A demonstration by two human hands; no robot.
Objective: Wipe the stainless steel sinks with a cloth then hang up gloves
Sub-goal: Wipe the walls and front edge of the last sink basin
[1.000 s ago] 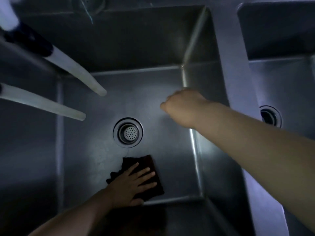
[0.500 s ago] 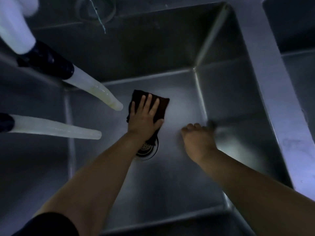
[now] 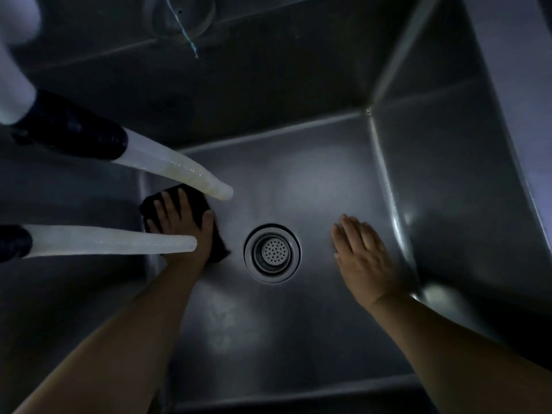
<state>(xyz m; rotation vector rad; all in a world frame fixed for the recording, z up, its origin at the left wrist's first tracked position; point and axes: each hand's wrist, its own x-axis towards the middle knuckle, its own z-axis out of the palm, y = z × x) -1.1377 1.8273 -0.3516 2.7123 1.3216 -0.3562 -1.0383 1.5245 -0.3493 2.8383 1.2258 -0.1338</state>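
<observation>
I look down into a deep stainless steel sink [image 3: 313, 180] in dim light. My left hand [image 3: 182, 222] presses a dark cloth [image 3: 198, 201] flat on the sink floor near the left wall, fingers spread. The round drain strainer [image 3: 272, 252] sits uncovered at the middle of the floor. My right hand [image 3: 363, 258] lies flat on the floor to the right of the drain, fingers straight and together, holding nothing. No gloves are in view.
Two pale translucent hose spouts [image 3: 170, 168] [image 3: 119, 242] with dark collars reach in from the left, above my left hand. The sink's right wall [image 3: 448, 189] and its rim [image 3: 513, 85] stand at the right. A round fitting [image 3: 179, 13] sits on the back wall.
My left hand slid the cloth from over the drain to the left side of the floor, uncovering the strainer. My right hand moved right and flattened onto the floor.
</observation>
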